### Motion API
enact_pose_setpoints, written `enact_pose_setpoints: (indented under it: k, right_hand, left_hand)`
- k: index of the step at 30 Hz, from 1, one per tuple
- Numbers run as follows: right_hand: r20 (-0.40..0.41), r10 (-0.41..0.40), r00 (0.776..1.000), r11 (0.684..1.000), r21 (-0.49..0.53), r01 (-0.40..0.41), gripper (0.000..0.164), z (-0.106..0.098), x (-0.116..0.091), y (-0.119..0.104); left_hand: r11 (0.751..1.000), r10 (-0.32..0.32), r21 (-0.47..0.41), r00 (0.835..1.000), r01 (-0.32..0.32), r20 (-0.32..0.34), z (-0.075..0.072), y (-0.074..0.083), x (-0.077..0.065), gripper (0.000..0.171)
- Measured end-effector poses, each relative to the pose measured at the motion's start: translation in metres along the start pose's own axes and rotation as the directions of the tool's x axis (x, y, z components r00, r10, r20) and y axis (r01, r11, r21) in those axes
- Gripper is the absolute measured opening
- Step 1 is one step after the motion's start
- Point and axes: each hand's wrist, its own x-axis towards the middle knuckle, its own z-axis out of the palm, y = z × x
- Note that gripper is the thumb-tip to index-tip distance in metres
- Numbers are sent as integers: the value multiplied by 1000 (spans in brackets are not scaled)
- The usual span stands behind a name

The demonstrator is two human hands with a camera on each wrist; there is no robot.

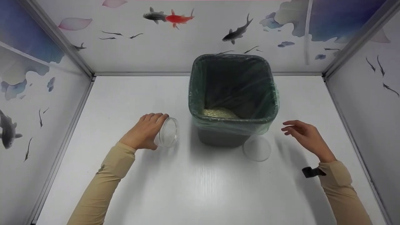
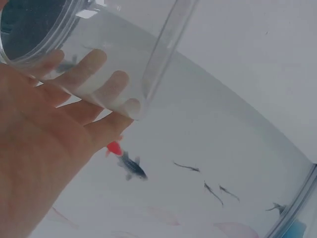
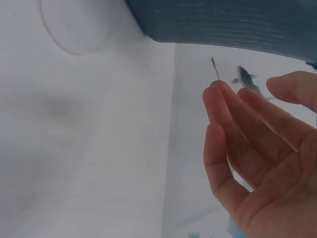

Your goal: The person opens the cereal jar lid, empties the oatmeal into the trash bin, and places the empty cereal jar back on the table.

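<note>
My left hand (image 1: 145, 132) grips a clear, see-through jar (image 1: 168, 132), its fingers wrapped round the side. The jar lies tipped over in the grip, its round mouth facing right toward the bin. In the left wrist view, the fingers of the left hand (image 2: 59, 114) show through the jar wall (image 2: 143, 54), and nothing is seen inside. Right of the bin hovers my right hand (image 1: 304, 134), fingers loosely bent and holding nothing. The palm of the right hand (image 3: 267, 173) shows bare in the right wrist view.
A dark bin (image 1: 223, 139) with a green plastic liner (image 1: 232, 126) stands at the back centre; something yellowish (image 1: 220, 113) lies at its bottom. A clear round disc (image 1: 257, 148) lies on the white table (image 1: 203, 190) at the bin's front right. Fish-printed panels (image 1: 125, 56) enclose the table.
</note>
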Motion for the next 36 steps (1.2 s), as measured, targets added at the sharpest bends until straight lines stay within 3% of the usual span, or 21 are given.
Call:
enact_pose_setpoints:
  k: [6, 15, 26, 36]
  right_hand:
    - [22, 3, 1000, 1000, 16, -4, 24, 7, -2, 9]
    - [23, 18, 1000, 1000, 11, -18, 24, 10, -5, 14]
    - [25, 39, 999, 999, 37, -40, 22, 13, -7, 17]
    - [-6, 41, 999, 999, -8, -41, 22, 23, -11, 22]
  left_hand:
    - [989, 61, -131, 998, -61, -8, 22, 4, -1, 100]
    - [970, 133, -199, 990, -139, -45, 42, 18, 2, 100]
    - [922, 248, -307, 969, -236, 2, 61, 55, 13, 99]
    - [893, 328, -340, 944, -297, 37, 74, 82, 29, 105]
